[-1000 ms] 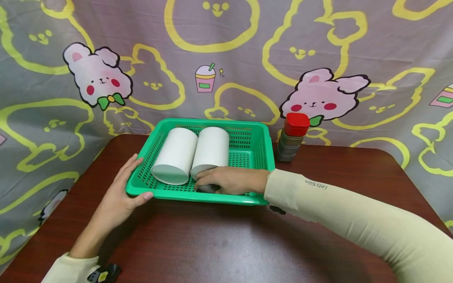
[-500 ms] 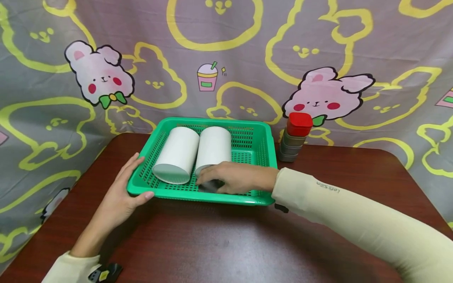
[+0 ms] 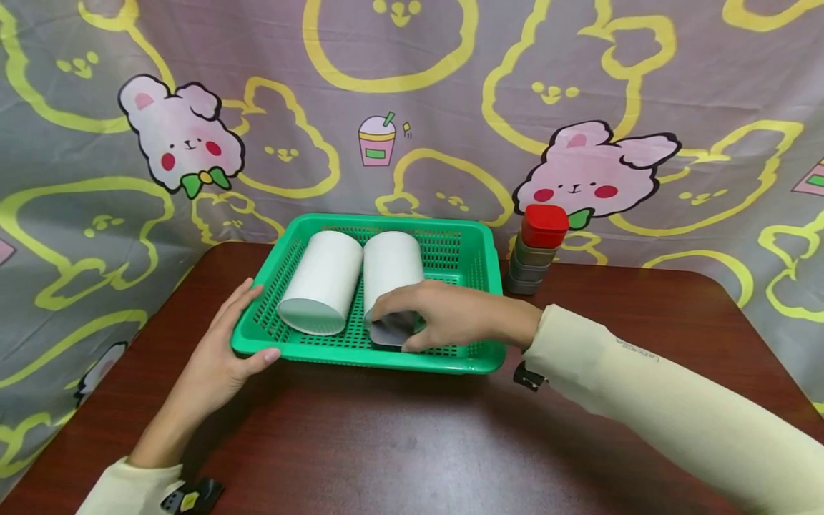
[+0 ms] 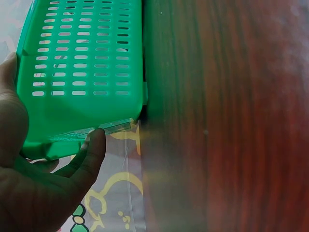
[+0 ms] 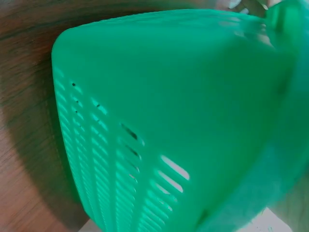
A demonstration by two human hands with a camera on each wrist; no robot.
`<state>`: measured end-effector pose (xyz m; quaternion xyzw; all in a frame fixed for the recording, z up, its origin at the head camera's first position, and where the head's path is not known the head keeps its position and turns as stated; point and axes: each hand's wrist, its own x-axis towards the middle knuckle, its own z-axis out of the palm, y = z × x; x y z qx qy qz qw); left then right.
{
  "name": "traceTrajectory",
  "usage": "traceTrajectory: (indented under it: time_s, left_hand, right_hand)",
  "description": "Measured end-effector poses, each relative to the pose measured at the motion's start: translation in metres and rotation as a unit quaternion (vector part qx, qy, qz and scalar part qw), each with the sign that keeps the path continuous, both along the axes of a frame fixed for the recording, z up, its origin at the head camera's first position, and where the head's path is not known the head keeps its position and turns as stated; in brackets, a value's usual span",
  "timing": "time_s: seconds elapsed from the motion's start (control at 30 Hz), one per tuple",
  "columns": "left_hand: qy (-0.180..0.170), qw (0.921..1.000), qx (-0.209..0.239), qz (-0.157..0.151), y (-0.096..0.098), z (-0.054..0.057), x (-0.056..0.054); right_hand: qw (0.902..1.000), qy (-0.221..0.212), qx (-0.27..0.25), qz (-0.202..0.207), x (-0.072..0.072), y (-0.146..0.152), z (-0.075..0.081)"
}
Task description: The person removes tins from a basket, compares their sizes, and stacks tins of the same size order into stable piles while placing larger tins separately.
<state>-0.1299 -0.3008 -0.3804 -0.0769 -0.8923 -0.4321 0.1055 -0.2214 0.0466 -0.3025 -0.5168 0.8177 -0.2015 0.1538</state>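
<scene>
In the head view my left hand grips the front left corner of the green basket, thumb on the front rim and fingers along the left side. The left wrist view also has this hand around the basket's corner. Two white cylinders lie side by side in the basket. My right hand reaches over the front rim and holds a grey, square-cornered cup between thumb and fingers, at the near end of the right cylinder. The palm side is hidden. Only the basket's outside fills the right wrist view.
A stack of small square cups, grey with a red one on top, stands right of the basket near the table's back edge. The dark wooden table extends in front. A patterned curtain hangs behind.
My right hand has shifted right and slightly up, bringing the grey cup along, so more of it shows. The right cylinder has moved slightly right, widening the gap. My left hand stays put.
</scene>
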Motion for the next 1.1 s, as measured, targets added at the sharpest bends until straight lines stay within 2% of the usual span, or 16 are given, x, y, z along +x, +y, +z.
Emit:
traceTrajectory:
  time_s: [0.3, 0.63, 0.93, 1.1]
  left_hand:
    - [-0.002, 1.0000, -0.002, 0.001, 0.000, 0.000, 0.000]
    - [-0.006, 1.0000, -0.001, 0.004, 0.001, 0.002, 0.000]
    - [-0.007, 1.0000, 0.001, 0.003, 0.001, 0.001, 0.000]
    - [-0.006, 1.0000, 0.002, 0.003, 0.001, 0.002, 0.000]
  right_hand:
    - [0.9990, -0.008, -0.033, -0.028, 0.002, 0.015, 0.009]
    - [0.9929, -0.023, -0.109, -0.042, -0.001, 0.032, 0.012]
    - [0.9826, -0.074, -0.141, -0.095, -0.005, 0.053, 0.021]
    - [0.9774, -0.073, -0.158, -0.120, -0.007, 0.069, 0.028]
